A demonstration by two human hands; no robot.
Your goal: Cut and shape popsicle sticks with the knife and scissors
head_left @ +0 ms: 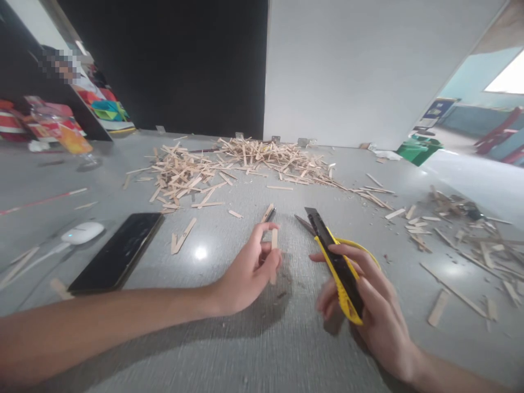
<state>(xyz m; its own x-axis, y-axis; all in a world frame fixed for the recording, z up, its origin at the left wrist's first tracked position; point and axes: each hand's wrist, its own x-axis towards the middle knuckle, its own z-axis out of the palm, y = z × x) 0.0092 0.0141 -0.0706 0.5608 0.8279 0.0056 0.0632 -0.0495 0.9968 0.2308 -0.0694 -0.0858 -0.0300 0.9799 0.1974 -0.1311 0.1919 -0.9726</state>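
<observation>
Between the thumb and fingers of my left hand (248,273) a short wooden craft stick (274,240) stands roughly upright above the table. My right hand (379,305) is closed around a yellow and black utility knife (338,273), its dark tip slanting up and to the left. Behind the knife, partly hidden, lie scissors with a yellow handle (370,252). Just beyond my left fingers are another wooden piece (267,212) and a thin dark object beside it. Two short stick pieces (185,236) rest to the left of that hand.
Heaps of craft sticks (180,174) spread along the back, below a black and white panel (368,71). Loose scraps (442,305) are scattered at right. A dark phone (117,254), a white earbud case (84,233) and a bottle (67,134) stand at left. A person is visible far left.
</observation>
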